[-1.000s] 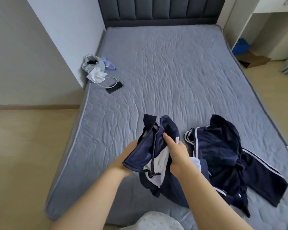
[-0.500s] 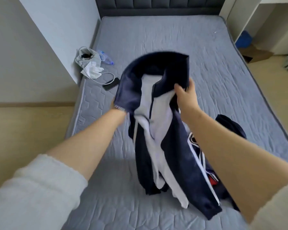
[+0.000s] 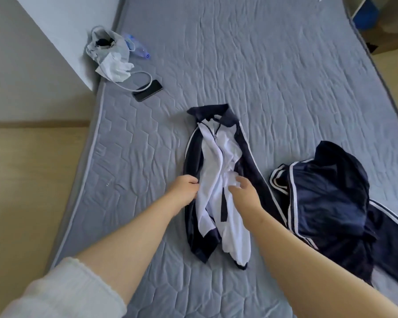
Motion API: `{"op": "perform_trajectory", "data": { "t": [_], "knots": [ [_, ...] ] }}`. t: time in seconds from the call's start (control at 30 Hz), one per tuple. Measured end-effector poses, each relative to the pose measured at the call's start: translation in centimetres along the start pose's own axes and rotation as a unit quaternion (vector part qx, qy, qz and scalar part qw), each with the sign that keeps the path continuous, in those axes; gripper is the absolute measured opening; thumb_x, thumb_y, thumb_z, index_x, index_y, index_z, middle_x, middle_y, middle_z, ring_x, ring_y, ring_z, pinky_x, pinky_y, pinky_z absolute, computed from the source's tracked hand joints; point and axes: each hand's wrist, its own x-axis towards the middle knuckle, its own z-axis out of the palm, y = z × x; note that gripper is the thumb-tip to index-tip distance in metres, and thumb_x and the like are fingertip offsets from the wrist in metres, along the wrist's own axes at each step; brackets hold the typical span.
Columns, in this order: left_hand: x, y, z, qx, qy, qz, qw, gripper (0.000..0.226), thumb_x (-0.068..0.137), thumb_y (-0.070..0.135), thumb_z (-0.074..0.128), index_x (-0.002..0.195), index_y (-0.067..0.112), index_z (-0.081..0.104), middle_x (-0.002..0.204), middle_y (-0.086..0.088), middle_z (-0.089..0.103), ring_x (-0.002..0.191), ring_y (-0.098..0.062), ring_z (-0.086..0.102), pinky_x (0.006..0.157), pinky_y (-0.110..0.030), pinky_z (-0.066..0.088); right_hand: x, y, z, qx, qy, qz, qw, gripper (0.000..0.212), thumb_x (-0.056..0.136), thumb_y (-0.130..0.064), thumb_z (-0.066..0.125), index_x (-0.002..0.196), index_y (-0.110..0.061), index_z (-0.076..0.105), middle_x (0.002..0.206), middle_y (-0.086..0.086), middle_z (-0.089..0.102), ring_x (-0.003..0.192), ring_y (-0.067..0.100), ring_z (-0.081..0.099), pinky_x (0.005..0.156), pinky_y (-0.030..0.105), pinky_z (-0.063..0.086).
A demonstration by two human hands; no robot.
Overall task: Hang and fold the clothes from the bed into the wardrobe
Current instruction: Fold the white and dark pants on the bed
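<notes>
Navy-and-white zip jacket lay lengthwise on the bed, collar away from the person, front up, sleeves bunched along the white panel. Left hand gripped the jacket's left edge at mid-length, fingers curled on the cloth. Right hand was open, fingers loosely bent over the white front; contact unclear. Judged step: spreading flat before folding. To do well: draw both side edges outward evenly, free the sleeves, hold the zip line straight, stay off the second dark garment just beside it.
</notes>
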Motion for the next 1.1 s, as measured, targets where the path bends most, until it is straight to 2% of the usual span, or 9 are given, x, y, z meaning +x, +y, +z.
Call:
{"op": "perform_trajectory", "data": {
  "t": [0.13,0.23,0.33,0.57,0.67,0.8,0.93,1.03,1.1],
  "knots": [
    [3.4,-6.5,4.2,0.017,0.018,-0.043,0.999,0.017,0.089,0.011,0.049,0.094,0.02,0.062,0.088,0.004,0.059,0.087,-0.02,0.057,0.067,-0.025,0.043,3.0,7.3,2.0,-0.031,-0.019,0.073,0.997,0.053,0.093,-0.013,0.044,0.143,-0.022,0.032,0.124,0.0,0.051,0.113,0.022,0.051,0.096,0.04,0.044],
    [6.0,-11.4,7.3,-0.005,0.052,-0.11,0.993,0.035,0.088,0.011,0.053,0.123,0.01,0.051,0.103,0.001,0.05,0.094,-0.022,0.053,0.077,-0.027,0.041,5.5,13.1,3.5,-0.073,-0.012,0.102,0.992,0.056,0.09,-0.018,0.047,0.143,-0.028,0.031,0.132,-0.003,0.046,0.08,0.001,0.05,0.069,0.028,0.048],
    [8.2,-15.2,10.3,-0.104,0.07,-0.25,0.96,0.054,0.086,0.017,0.059,0.134,0.005,0.035,0.118,-0.008,0.048,0.102,-0.026,0.049,0.079,-0.029,0.037,7.1,17.8,4.7,-0.176,0.028,0.115,0.977,0.058,0.087,-0.028,0.049,0.141,-0.028,0.027,0.139,-0.007,0.031,0.096,0.014,0.041,0.085,0.033,0.038],
    [10.8,-18.7,9.4,-0.039,0.076,-0.212,0.974,0.013,0.08,-0.004,0.048,0.091,0.003,0.051,0.1,-0.022,0.058,0.09,-0.033,0.058,0.079,-0.044,0.055,9.0,20.7,4.2,-0.185,0.022,0.166,0.968,0.074,0.082,-0.015,0.057,0.141,-0.032,0.016,0.143,0.002,0.027,0.118,0.03,0.04,0.104,0.051,0.033],
    [11.8,-17.7,2.8,0.012,0.205,-0.108,0.973,0.015,0.08,0.0,0.048,0.091,0.002,0.059,0.089,-0.018,0.06,0.084,-0.031,0.058,0.071,-0.036,0.048,9.6,19.6,3.9,-0.146,0.029,0.156,0.976,0.076,0.085,-0.012,0.051,0.145,-0.034,0.009,0.144,0.004,0.031,0.119,0.031,0.044,0.102,0.048,0.037],
    [13.7,-17.2,-6.5,0.077,0.417,-0.104,0.9,0.043,0.086,0.012,0.05,0.128,0.011,0.047,0.13,-0.016,0.05,0.116,-0.036,0.049,0.096,-0.041,0.04,9.8,18.2,4.4,-0.109,0.086,0.13,0.982,0.068,0.089,-0.012,0.045,0.146,-0.029,0.012,0.139,0.008,0.041,0.115,0.032,0.049,0.093,0.045,0.043],
    [13.2,-18.0,-1.9,0.214,0.215,-0.071,0.95,0.053,0.087,0.021,0.056,0.137,0.015,0.038,0.141,-0.013,0.036,0.124,-0.032,0.043,0.1,-0.037,0.035,9.1,18.2,5.5,-0.208,0.091,0.065,0.972,0.065,0.087,-0.011,0.046,0.146,-0.022,0.02,0.15,0.004,0.028,0.129,0.03,0.035,0.103,0.047,0.035],
    [12.0,-17.9,4.8,0.027,0.019,-0.09,0.995,0.059,0.088,0.032,0.06,0.14,0.016,0.035,0.141,-0.007,0.041,0.123,-0.023,0.047,0.1,-0.031,0.039,8.6,19.3,5.8,-0.229,0.065,0.063,0.969,0.065,0.086,-0.014,0.047,0.145,-0.025,0.022,0.149,-0.002,0.028,0.13,0.026,0.033,0.103,0.045,0.035],
    [11.2,-17.5,8.6,-0.095,-0.066,-0.133,0.984,0.065,0.085,0.038,0.063,0.139,0.019,0.032,0.131,0.004,0.047,0.111,-0.013,0.052,0.088,-0.026,0.046,8.5,20.1,5.7,-0.22,0.059,0.075,0.971,0.064,0.085,-0.016,0.048,0.143,-0.03,0.024,0.147,-0.006,0.028,0.126,0.025,0.036,0.097,0.045,0.039]
  ]
}}
